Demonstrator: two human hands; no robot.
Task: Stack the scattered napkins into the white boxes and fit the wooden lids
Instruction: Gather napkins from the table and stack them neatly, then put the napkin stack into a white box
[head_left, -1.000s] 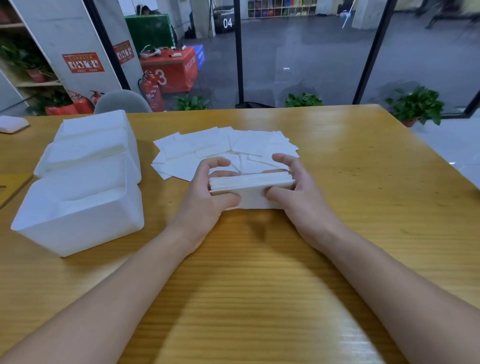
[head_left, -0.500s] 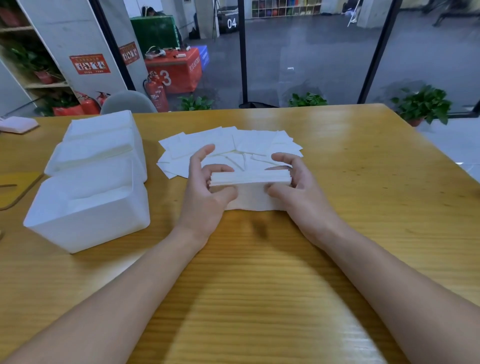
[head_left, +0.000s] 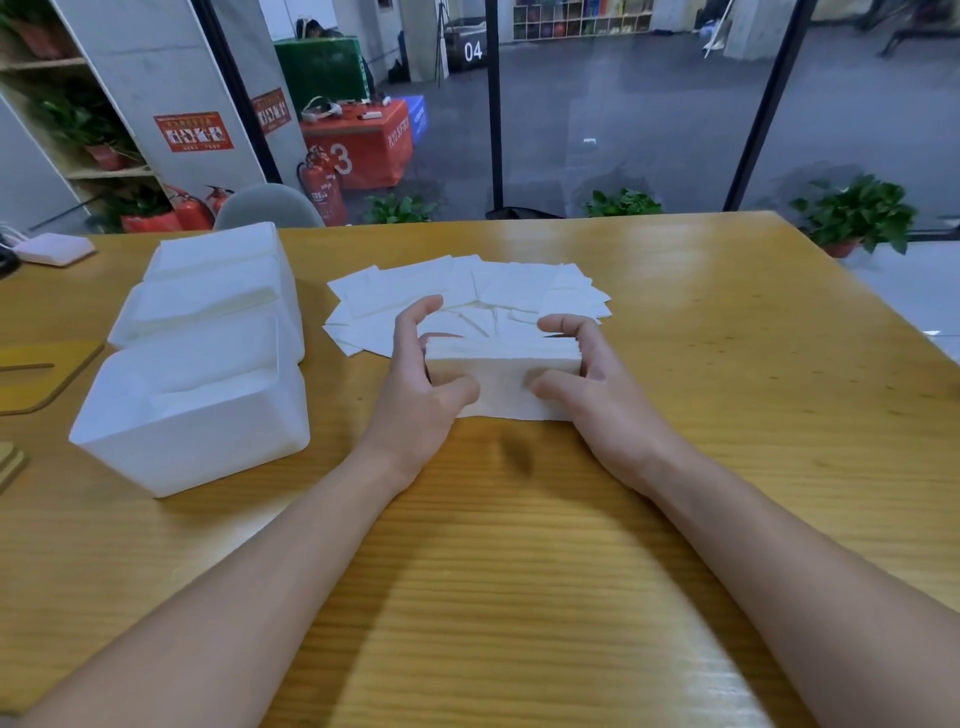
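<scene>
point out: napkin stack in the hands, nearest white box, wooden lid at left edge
napkin stack (head_left: 501, 379): head view, front face of the stack between both hands.
nearest white box (head_left: 208, 457): head view, front outer wall.
wooden lid (head_left: 49, 371): head view, top face beside its slot.

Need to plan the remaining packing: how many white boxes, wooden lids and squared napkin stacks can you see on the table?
White boxes: 3
Wooden lids: 2, both cut off at the frame's left edge
Squared napkin stacks: 1
Total: 6

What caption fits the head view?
Both hands, left and right, grip a napkin stack beside white boxes on the table.
</scene>
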